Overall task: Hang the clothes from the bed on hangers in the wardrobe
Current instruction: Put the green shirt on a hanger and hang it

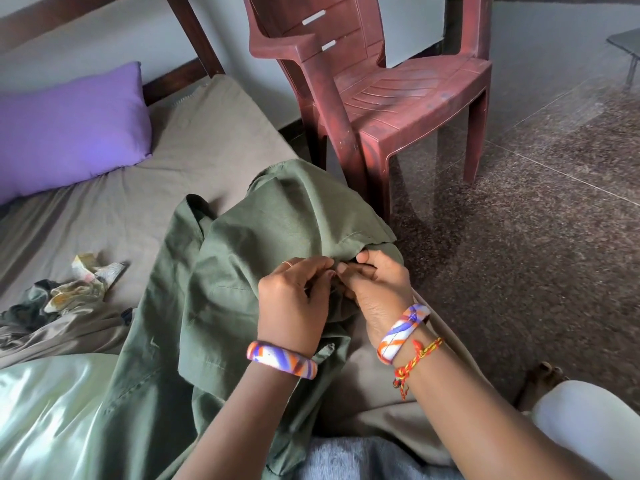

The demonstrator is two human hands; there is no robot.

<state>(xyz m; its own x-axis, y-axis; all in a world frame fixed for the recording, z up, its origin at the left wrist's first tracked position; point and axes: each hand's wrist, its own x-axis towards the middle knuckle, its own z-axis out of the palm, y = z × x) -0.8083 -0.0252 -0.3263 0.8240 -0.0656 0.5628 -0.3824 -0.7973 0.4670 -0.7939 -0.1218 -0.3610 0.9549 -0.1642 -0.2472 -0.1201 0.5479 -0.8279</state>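
Head view: we are pinching the olive green garment [277, 216] on the bed [194, 133], left hand [294, 303] and right hand [377, 292] touching, fingers curled into its fabric.

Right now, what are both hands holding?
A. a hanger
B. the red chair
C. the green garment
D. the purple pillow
C: the left hand and right hand both pinch the green garment on the bed; no hanger is in view.
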